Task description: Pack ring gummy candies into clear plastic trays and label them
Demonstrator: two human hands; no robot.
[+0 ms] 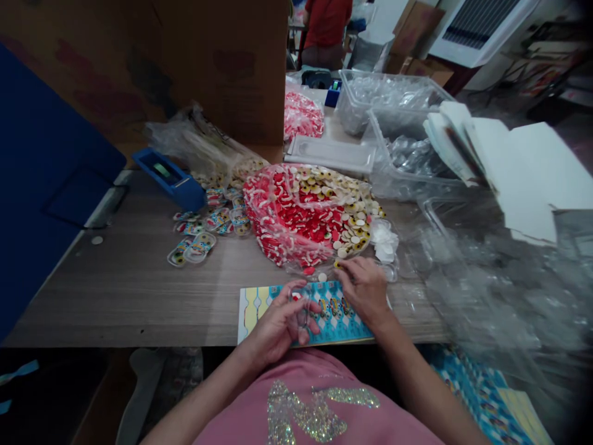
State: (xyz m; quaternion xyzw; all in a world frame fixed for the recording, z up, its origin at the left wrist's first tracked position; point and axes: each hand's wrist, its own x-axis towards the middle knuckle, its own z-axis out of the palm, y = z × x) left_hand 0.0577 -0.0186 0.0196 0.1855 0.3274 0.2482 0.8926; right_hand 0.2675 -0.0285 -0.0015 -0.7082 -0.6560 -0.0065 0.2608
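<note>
My left hand is closed around a small clear plastic blister shell, held over a printed blue and yellow card at the table's near edge. My right hand rests on the card's right part, its fingertips pinched on a small yellow piece at the edge of a big heap of red, white and yellow gummy sweets lying on clear plastic. A few loose sweets lie between the heap and the card.
Filled blister packs lie left of the heap beside a blue tape dispenser. Clear tubs of empty shells and white card sheets stand on the right. A cardboard wall rises behind. A person in red stands far back.
</note>
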